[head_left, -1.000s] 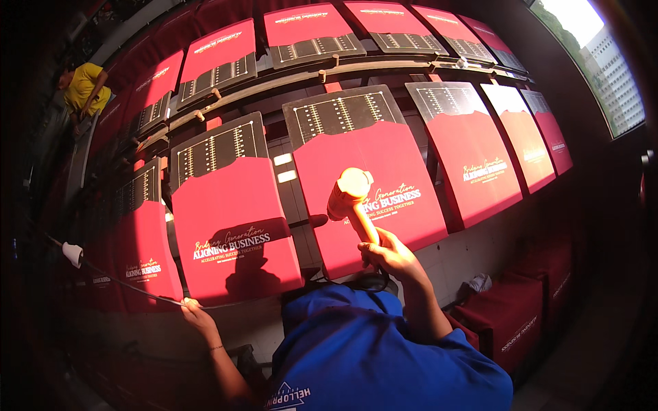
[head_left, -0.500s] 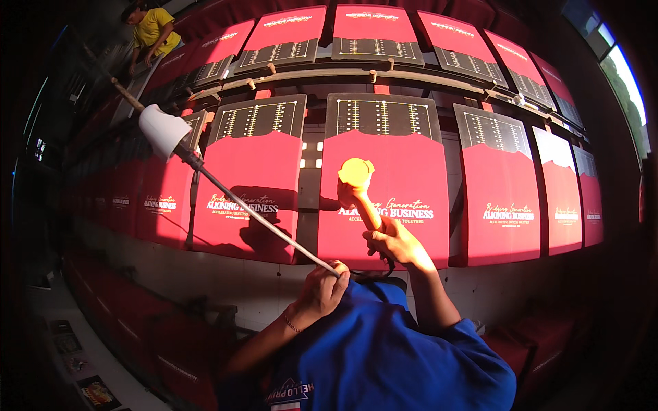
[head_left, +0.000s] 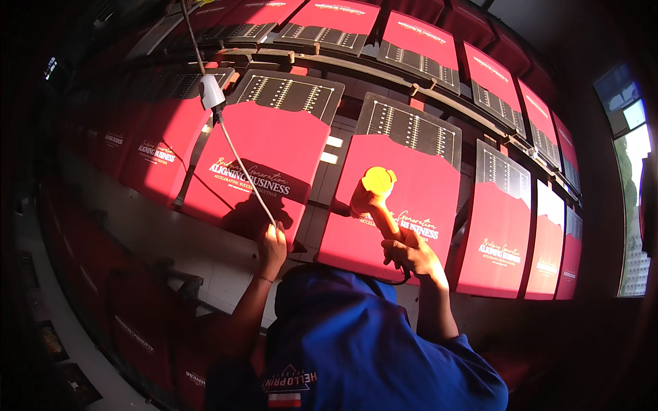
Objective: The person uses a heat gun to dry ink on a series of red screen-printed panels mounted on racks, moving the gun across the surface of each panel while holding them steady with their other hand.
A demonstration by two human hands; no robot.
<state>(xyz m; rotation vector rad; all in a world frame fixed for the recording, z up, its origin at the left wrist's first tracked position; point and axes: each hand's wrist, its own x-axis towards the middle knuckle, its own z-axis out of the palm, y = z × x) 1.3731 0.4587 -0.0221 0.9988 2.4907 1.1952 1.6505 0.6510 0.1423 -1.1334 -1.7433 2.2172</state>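
In my right hand (head_left: 415, 253) is the handle of a yellow hair dryer (head_left: 379, 183), its round back facing up over the red shirt (head_left: 363, 236) in front of me. That shirt is stretched on a dark board (head_left: 411, 127) and carries a white and gold print. My left hand (head_left: 273, 243) is closed on a grey power cable (head_left: 248, 179), which runs upward to a white connector (head_left: 211, 92) hanging above the boards. Below the left hand's cable lies another printed red shirt (head_left: 264, 140). The dryer's nozzle is hidden from above.
Further boards with red shirts, such as one at the right (head_left: 504, 226), stand in rows. A rail (head_left: 370, 68) runs between the near and far rows. A bright window (head_left: 630, 157) is at the right. Dark shadow covers the lower left.
The view has swung, so the boards appear tilted. My left hand has moved left and up with the cable, which hangs steeper. My right hand still holds the hair dryer over the same shirt.
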